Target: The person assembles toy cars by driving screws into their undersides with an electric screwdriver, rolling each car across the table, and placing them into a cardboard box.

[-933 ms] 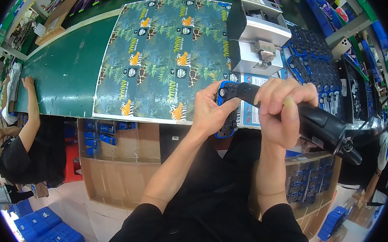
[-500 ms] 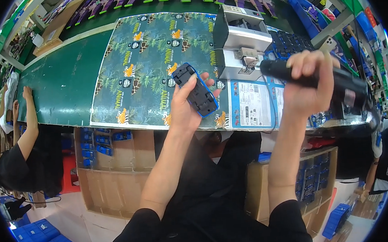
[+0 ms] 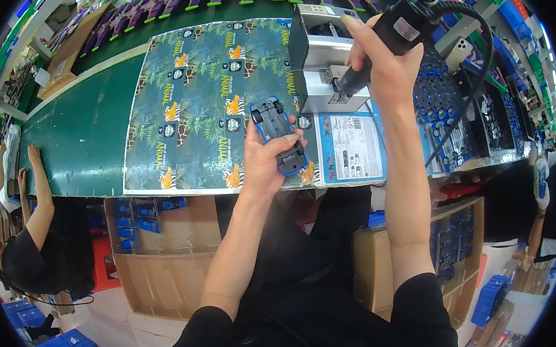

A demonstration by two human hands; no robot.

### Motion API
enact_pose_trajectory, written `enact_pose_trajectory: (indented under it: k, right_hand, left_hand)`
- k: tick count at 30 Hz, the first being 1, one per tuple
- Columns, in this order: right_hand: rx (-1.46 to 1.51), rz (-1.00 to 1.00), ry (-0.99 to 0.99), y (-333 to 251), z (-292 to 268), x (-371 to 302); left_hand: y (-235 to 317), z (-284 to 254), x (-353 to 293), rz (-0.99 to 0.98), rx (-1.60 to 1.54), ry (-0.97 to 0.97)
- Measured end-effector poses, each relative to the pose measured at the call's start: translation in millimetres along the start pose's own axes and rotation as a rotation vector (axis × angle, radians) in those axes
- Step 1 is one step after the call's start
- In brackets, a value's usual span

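Observation:
My left hand is closed around a toy car held upside down. Its black underside and wheels face up, and a blue body edge shows along the sides. In my right hand, fingers wrapped round, is a black electric screwdriver with a cable at its back end. The tool slants down to the left. Its tip is at the front outlet of a silver box-shaped screw feeder; whether a screw sits on the tip is too small to tell.
Animal-print sheeting covers the green bench. A printed card lies before the feeder. To the right are rows of blue-black car parts and a black tray. Cardboard boxes stand below. Another person's arm rests at the far left.
My right hand has raised and tilted the screwdriver, bringing its tip down at the feeder's outlet. The toy car in my left hand has turned, and its wheels now show.

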State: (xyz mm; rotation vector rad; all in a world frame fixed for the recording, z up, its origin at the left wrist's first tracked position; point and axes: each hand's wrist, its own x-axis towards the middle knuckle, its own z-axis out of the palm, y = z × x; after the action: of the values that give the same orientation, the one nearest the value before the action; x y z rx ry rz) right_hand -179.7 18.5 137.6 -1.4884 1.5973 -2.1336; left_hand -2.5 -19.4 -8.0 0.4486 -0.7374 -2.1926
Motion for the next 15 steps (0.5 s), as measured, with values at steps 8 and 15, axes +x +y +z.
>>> enact_pose_trajectory:
  k: [8, 15]
  right_hand:
    - [0.688, 0.135, -0.123, -48.5, -9.2, -64.0]
    - [0.525, 0.111, -0.167, -44.5, 7.2, -91.7]
  left_hand:
    - [0.9, 4.0, 2.4, -0.014, 0.030, 0.021]
    - [0.9, 4.8, 2.6, -0.033, 0.061, 0.036]
